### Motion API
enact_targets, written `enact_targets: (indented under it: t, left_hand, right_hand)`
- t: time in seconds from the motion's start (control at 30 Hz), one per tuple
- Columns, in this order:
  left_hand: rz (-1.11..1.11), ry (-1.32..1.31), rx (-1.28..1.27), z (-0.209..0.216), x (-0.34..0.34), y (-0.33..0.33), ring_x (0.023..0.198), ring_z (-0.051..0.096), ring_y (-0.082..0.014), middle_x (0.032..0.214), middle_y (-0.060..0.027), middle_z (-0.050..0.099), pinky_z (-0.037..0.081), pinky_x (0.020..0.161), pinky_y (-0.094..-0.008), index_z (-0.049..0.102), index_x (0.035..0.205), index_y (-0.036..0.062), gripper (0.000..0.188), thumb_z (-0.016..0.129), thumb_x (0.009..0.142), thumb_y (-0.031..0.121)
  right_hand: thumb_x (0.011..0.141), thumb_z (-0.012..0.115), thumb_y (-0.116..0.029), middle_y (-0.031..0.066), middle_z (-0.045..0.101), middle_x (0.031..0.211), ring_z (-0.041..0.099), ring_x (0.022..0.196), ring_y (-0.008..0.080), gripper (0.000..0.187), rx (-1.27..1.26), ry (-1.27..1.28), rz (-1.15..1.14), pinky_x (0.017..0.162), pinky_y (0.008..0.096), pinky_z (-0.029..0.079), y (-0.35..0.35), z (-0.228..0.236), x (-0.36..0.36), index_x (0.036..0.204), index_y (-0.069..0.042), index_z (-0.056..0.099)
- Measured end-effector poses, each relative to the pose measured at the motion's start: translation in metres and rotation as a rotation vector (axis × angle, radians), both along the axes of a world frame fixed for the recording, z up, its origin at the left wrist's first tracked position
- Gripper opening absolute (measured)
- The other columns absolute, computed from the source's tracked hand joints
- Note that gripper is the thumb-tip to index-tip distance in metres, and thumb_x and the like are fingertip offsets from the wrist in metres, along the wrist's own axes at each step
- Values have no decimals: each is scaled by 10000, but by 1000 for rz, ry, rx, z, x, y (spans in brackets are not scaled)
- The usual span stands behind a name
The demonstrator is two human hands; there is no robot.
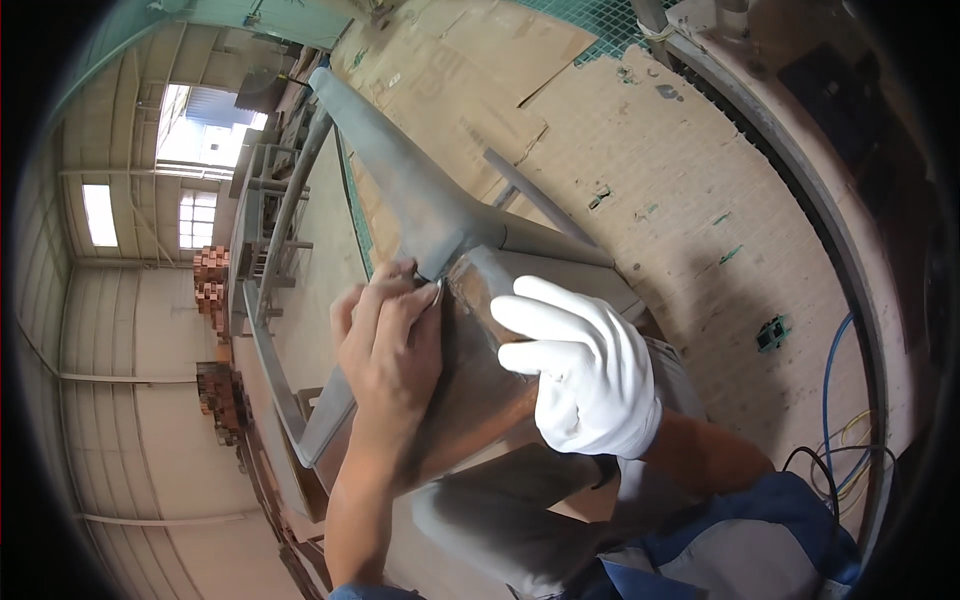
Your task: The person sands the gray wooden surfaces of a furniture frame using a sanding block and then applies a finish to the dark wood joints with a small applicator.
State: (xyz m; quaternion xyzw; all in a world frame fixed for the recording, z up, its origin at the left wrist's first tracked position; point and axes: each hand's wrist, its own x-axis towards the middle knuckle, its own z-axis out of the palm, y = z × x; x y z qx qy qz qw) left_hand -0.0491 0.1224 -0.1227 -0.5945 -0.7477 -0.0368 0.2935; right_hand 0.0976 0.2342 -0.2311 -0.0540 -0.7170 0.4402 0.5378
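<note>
A large grey-coated piece, shaped like a furniture frame with a long tapering arm, stretches away in front of me. My bare left hand is closed at its near joint, fingertips pinched against the edge; a small dark thing shows at the tips, too hidden to name. Beside the fingers, a rough brown patch breaks the grey coat. My right hand, in a white glove, lies over the right side of the piece with its fingers stretched out and apart, nothing visible in them. The gloved palm's underside is hidden.
Cardboard sheets cover part of the floor beyond the piece. At the right runs a curved metal edge, with a blue hose below it. Reddish-brown stacks and grey frames stand left.
</note>
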Motion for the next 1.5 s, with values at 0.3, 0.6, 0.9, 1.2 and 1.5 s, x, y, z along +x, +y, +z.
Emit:
enact_targets:
  t: [0.3, 0.6, 0.9, 1.2, 1.5]
  left_hand:
    - [31, -96, 32, 1, -20, -69, 927, 711, -257, 908, -88, 720, 482, 872, -351, 713, 923, 82, 231, 815, 763, -51]
    - [164, -15, 11, 2, -39, -114, 912, 672, -295, 1032, -124, 735, 524, 834, -395, 698, 921, 73, 228, 787, 773, -76]
    - [57, -203, 49, 1, -49, -50, 961, 667, -309, 1034, -111, 721, 507, 830, -387, 693, 929, 55, 243, 782, 744, -74]
    - [172, -345, 210, 7, -56, -157, 812, 629, -274, 800, -111, 608, 592, 924, -437, 717, 879, 0, 192, 807, 756, -116]
    - [266, -496, 370, -15, -32, -129, 899, 715, -234, 864, -104, 711, 565, 868, -342, 718, 989, 1, 278, 876, 761, -2]
  right_hand:
    - [887, 584, -138, 136, 681, 1260, 656, 1140, 352, 273, 127, 26, 6, 923, 450, 549, 6, -2, -10, 1156, -108, 617]
    - [950, 509, -151, 162, 716, 1211, 689, 1111, 376, 239, 183, 24, -59, 930, 439, 569, 13, 0, -25, 1125, -77, 655]
    - [844, 540, -81, 187, 677, 1190, 661, 1076, 396, 257, 233, 70, 30, 882, 468, 557, 24, -8, -49, 1084, -55, 631]
    - [678, 566, -61, 240, 650, 1047, 641, 853, 435, 264, 252, 75, 161, 692, 519, 551, 30, 15, -50, 935, -42, 621]
    - [922, 720, -178, 195, 694, 1243, 710, 1013, 347, 502, 630, -102, 510, 869, 403, 580, 17, 78, -91, 1388, -29, 606]
